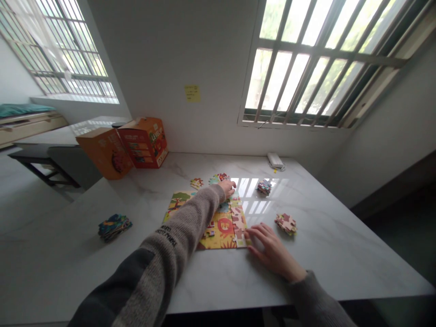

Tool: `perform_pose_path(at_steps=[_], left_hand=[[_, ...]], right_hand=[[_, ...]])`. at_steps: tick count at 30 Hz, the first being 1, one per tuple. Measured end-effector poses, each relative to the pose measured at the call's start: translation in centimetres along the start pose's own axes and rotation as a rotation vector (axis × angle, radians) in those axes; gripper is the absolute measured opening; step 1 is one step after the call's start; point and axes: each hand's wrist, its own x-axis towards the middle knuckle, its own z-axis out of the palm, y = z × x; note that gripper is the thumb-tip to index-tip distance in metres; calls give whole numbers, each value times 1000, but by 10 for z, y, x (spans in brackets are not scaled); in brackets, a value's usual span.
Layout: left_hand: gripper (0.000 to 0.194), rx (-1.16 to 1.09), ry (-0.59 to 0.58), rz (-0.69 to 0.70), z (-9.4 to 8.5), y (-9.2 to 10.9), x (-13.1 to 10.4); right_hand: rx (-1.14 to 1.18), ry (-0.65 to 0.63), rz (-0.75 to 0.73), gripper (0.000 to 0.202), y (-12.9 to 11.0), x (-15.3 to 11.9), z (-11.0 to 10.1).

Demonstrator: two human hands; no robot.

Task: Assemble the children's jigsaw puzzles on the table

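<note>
A partly assembled jigsaw puzzle [225,225] with a lion and trees lies in the middle of the table. My left hand [227,187] reaches over its far edge, beside a small pile of puzzle pieces [220,177]. The left fingers are bent together; whatever they may hold is too small to make out. My left sleeve covers much of the puzzle's left half. Against the puzzle's right edge rests my right hand [269,252], open, its fingers stretched out and the fingertips touching the border pieces. A few loose pieces [196,183] lie just behind the puzzle.
Stacks of puzzle pieces stand at the left [114,227], the right [286,224] and the back right [263,187]. Two orange boxes [145,143] [107,152] stand at the back left. A white object [275,161] lies by the wall, below the barred window.
</note>
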Motion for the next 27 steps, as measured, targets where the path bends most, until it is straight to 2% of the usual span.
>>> perform_pose_path(at_steps=[3,6,9,13,19,22,27], left_hand=[[28,-19,-16,0,-13,-18,-13],[27,-32,-34,11,-22,-28,-28],[27,-46,-52,29,-24,-30,-37],[28,-56,-61,33,-22,-28,-38],[25,-76,1,-13,-26,-29,-44],[22,-64,72,-89,-31,-43,-59],[23,-49,160,-252,-47,-81,-92]], right_hand=[[1,-22,9,40,-3,0,-3],[-6,-37,5,42,-4,0,-3],[-13,-48,6,41,-4,0,-2],[-22,-58,15,41,-4,-1,-1],[38,-31,61,49,-1,-1,-1],[93,36,113,47,4,1,1],[134,84,120,38,10,16,5]])
